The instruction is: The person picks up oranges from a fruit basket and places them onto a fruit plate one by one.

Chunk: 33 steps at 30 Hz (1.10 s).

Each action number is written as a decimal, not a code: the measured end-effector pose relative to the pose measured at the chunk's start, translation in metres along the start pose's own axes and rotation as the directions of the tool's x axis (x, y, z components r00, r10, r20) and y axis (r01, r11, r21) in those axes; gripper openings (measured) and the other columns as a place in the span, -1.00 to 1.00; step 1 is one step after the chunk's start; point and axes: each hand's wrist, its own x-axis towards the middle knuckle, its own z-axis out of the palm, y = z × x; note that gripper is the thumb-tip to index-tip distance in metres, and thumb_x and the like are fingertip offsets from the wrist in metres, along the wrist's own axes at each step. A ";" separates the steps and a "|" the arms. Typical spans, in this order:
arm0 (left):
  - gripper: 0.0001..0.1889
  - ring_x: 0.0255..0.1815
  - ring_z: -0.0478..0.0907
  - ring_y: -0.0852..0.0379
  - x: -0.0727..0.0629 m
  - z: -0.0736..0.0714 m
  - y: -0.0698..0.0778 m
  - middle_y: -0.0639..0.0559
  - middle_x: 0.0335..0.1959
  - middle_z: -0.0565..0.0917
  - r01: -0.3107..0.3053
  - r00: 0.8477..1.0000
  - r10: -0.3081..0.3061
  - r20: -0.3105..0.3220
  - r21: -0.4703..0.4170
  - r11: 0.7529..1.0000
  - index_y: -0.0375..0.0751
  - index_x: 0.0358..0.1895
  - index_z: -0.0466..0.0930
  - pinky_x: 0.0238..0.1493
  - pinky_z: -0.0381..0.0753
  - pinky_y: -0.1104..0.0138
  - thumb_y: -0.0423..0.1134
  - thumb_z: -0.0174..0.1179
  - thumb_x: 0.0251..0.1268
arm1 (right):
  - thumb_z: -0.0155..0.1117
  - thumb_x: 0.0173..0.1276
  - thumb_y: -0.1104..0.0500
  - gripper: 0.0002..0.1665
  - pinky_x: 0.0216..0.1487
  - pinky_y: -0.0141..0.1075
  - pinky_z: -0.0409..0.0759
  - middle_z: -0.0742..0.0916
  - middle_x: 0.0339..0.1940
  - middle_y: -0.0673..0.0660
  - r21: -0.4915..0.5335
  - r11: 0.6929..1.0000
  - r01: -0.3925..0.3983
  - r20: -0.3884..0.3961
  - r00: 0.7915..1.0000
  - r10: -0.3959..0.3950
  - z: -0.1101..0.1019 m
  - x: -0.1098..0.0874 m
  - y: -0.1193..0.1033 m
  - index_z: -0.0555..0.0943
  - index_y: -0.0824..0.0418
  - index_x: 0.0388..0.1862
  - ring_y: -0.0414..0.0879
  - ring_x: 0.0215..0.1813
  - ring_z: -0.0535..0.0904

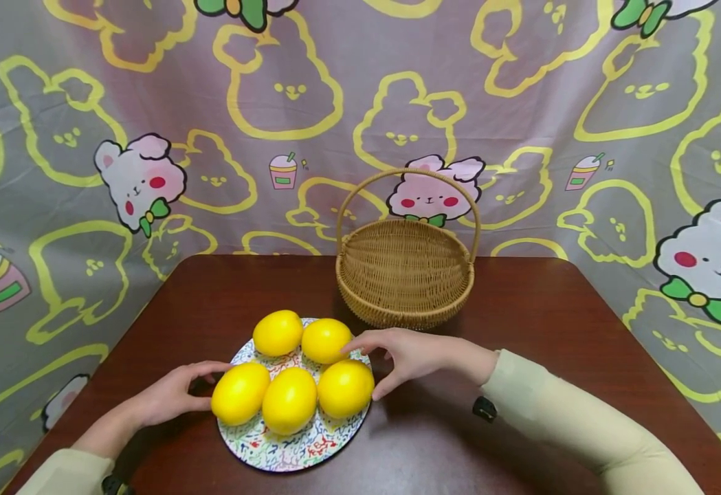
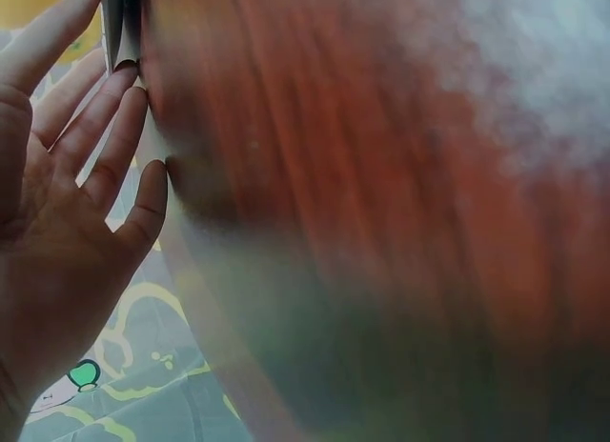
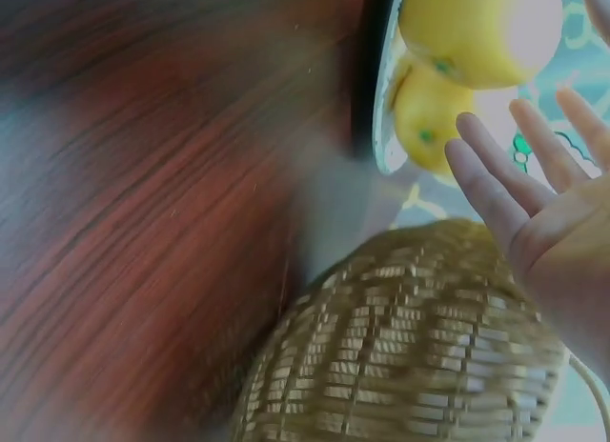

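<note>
Several yellow lemons lie on a round plate with a multicoloured pattern. On its left side, my left hand has its thumb and fingertips right at the leftmost lemon. The left wrist view shows the fingers of that hand spread and nearly straight by the plate's rim. My right hand reaches over the plate's right edge, thumb beside the right front lemon and fingers near the right back lemon. Extended fingers of this hand show in the right wrist view, near the lemons.
A wicker basket with a tall arched handle stands behind the plate, toward the back of the dark wooden table. A patterned cloth hangs behind the table and along both sides.
</note>
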 end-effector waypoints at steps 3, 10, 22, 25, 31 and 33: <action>-0.34 -0.04 0.45 -0.01 0.000 -0.001 0.000 -0.08 0.14 0.57 0.001 1.000 -0.001 -0.002 0.003 1.000 -0.19 0.26 0.49 0.02 0.46 0.06 -0.04 0.45 0.07 | 0.55 0.09 -0.04 -0.09 0.09 0.02 0.49 0.48 0.32 -0.08 0.019 0.999 -0.039 -0.019 0.999 0.039 -0.005 -0.011 0.000 0.36 0.02 0.41 0.04 0.25 0.45; -0.32 -0.05 0.45 -0.02 -0.003 -0.003 0.000 -0.09 0.13 0.57 0.021 1.000 -0.021 -0.006 0.004 1.000 -0.20 0.26 0.50 0.01 0.46 0.04 -0.04 0.46 0.05 | 0.55 0.09 -0.05 -0.11 0.12 -0.05 0.48 0.48 0.32 -0.08 0.027 0.994 -0.102 -0.058 0.993 0.103 -0.013 -0.040 -0.001 0.35 -0.08 0.39 -0.05 0.27 0.43; -0.31 -0.09 0.44 0.02 0.000 -0.003 0.002 0.00 0.07 0.60 0.035 0.999 -0.035 -0.010 0.014 0.999 -0.18 0.26 0.50 -0.05 0.48 0.13 -0.01 0.47 0.02 | 0.41 0.17 -0.23 -0.12 0.18 -0.02 0.43 0.49 0.32 -0.05 -0.036 0.990 -0.135 -0.185 0.975 0.126 -0.020 -0.101 0.008 0.35 0.02 0.41 -0.03 0.25 0.47; -0.31 -0.10 0.45 0.03 0.001 -0.003 0.004 -0.01 0.07 0.60 0.043 0.999 -0.043 -0.014 0.008 0.999 -0.17 0.25 0.51 -0.07 0.49 0.14 -0.01 0.47 0.02 | 0.39 0.20 -0.22 -0.16 0.19 -0.10 0.43 0.51 0.30 -0.06 -0.086 0.987 -0.136 -0.244 0.963 0.111 -0.021 -0.113 0.009 0.36 0.01 0.40 -0.07 0.22 0.49; -0.32 -0.10 0.47 0.03 0.000 -0.007 0.005 -0.08 0.12 0.58 0.049 0.999 -0.049 -0.014 -0.007 0.999 -0.18 0.25 0.50 -0.10 0.51 0.16 -0.04 0.47 0.03 | 0.42 0.23 -0.08 -0.23 0.15 -0.15 0.46 0.53 0.27 -0.09 -0.169 0.974 -0.149 -0.338 0.937 0.085 -0.024 -0.133 0.010 0.38 0.04 0.38 -0.08 0.20 0.51; -0.30 -0.09 0.49 0.02 -0.001 -0.009 0.005 -0.12 0.13 0.57 0.051 0.998 -0.052 -0.020 -0.017 0.999 -0.21 0.26 0.49 -0.10 0.52 0.16 -0.04 0.47 0.03 | 0.45 0.22 -0.05 -0.23 0.13 -0.16 0.46 0.53 0.26 -0.11 -0.170 0.970 -0.174 -0.361 0.927 0.104 -0.025 -0.138 0.010 0.38 0.04 0.37 -0.06 0.20 0.51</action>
